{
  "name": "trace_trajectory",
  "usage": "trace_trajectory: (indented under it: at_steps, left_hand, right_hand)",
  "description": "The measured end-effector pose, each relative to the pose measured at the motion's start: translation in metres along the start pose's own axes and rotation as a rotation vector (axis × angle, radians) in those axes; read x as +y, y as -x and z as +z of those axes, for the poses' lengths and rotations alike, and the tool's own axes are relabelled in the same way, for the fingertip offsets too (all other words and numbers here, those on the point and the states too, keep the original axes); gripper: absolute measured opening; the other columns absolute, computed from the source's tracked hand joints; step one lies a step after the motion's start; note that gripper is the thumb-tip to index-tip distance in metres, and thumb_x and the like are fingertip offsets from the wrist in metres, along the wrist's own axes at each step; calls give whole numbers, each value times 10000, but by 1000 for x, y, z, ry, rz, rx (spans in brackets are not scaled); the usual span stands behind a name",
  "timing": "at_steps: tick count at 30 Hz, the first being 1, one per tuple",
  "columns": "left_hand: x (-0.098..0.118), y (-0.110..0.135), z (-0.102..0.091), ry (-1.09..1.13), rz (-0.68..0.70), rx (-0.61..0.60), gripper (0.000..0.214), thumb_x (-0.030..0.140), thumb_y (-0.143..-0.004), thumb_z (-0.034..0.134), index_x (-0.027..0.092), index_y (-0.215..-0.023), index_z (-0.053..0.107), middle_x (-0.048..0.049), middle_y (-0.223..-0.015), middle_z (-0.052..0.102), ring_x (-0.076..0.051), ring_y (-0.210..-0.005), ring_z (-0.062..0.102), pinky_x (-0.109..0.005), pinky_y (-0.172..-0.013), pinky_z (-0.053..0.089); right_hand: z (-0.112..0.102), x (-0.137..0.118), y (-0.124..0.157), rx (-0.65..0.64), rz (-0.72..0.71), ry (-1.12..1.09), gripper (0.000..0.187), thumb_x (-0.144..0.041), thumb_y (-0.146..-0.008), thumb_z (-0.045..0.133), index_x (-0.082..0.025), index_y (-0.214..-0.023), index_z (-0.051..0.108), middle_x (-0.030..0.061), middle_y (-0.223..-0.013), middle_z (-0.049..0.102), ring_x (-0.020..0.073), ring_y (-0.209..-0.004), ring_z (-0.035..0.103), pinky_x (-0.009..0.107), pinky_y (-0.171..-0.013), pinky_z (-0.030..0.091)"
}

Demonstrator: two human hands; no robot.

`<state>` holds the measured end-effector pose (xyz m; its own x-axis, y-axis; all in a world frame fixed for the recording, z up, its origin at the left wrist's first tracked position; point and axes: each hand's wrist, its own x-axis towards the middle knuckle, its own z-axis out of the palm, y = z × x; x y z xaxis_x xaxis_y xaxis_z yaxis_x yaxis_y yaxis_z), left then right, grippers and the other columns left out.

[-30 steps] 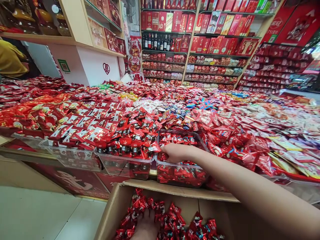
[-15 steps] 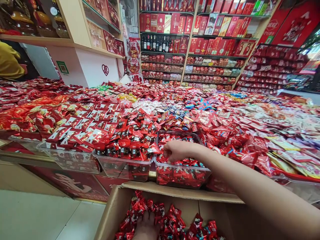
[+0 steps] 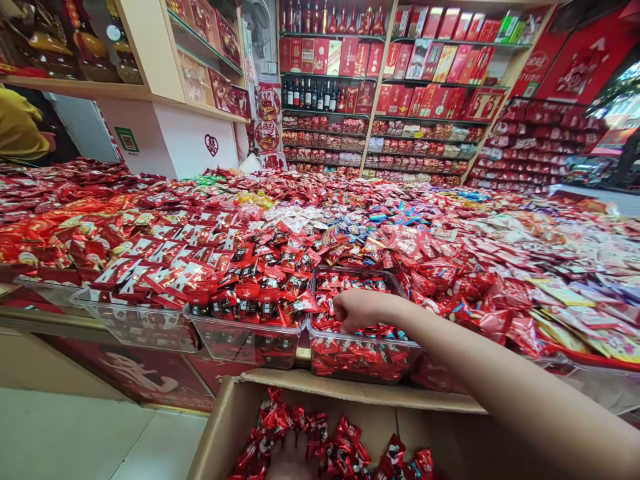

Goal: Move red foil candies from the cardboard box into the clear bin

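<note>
My right hand (image 3: 361,310) is over a clear plastic bin (image 3: 363,341) holding small red-wrapped candies (image 3: 350,363). Its fingers curl downward close to the candies; anything inside them is hidden. Below, my left hand (image 3: 293,459) reaches into a cardboard box (image 3: 215,427) and lies on more red candies (image 3: 345,437). Those fingers look spread, with the tips partly sunk among the wrappers. Part of the left hand is cut off by the bottom edge of the view.
Bins of other wrapped sweets (image 3: 250,297) stand left of the right hand's bin. Heaps of sweets (image 3: 480,280) cover the counter to the right. Shelves with bottles and red boxes (image 3: 330,60) line the back. A person in a yellow sleeve (image 3: 20,123) is at far left.
My right hand has shifted slightly right and down over the bin. My left hand has sunk a little lower in the box. The view has tilted slightly.
</note>
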<state>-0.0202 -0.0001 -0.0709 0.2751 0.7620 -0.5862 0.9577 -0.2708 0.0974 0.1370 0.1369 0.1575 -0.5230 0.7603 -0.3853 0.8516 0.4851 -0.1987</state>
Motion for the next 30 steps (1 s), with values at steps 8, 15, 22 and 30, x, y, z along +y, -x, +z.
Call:
trace_trajectory:
  at_steps: [8,15,22,30]
  left_hand:
    - [0,2,-3,-21,12,24,328,191,-710,432,287,-994,565,-139,-1204,435,-353,-1104,341,-506,-787,313]
    - [1,3,-6,-33,27,26,319,204,-721,427,267,-1001,566,-152,-1180,452,-358,-1064,380,-494,-769,337]
    - [1,3,-6,-31,22,10,306,244,-725,445,279,-1006,559,-159,-1180,446,-364,-1075,367,-497,-787,326]
    - [1,1,-5,-16,13,15,328,228,-708,456,317,-1010,545,-136,-1198,438,-360,-1099,348,-513,-773,332]
  right_hand:
    - [3,1,3,39,-4,-60,188,-225,-578,567,-173,-758,579,14,-679,603,108,-576,506,181,-447,321]
    - [-1,9,7,79,-31,-76,198,-211,-574,550,-171,-765,584,12,-698,605,111,-596,511,178,-455,326]
    - [3,1,3,-4,-48,-72,264,-137,-530,541,-162,-791,577,13,-747,606,101,-606,504,161,-449,323]
    - [9,-2,-2,154,-116,-62,192,-155,-589,508,-173,-760,594,7,-706,610,102,-612,508,168,-482,326]
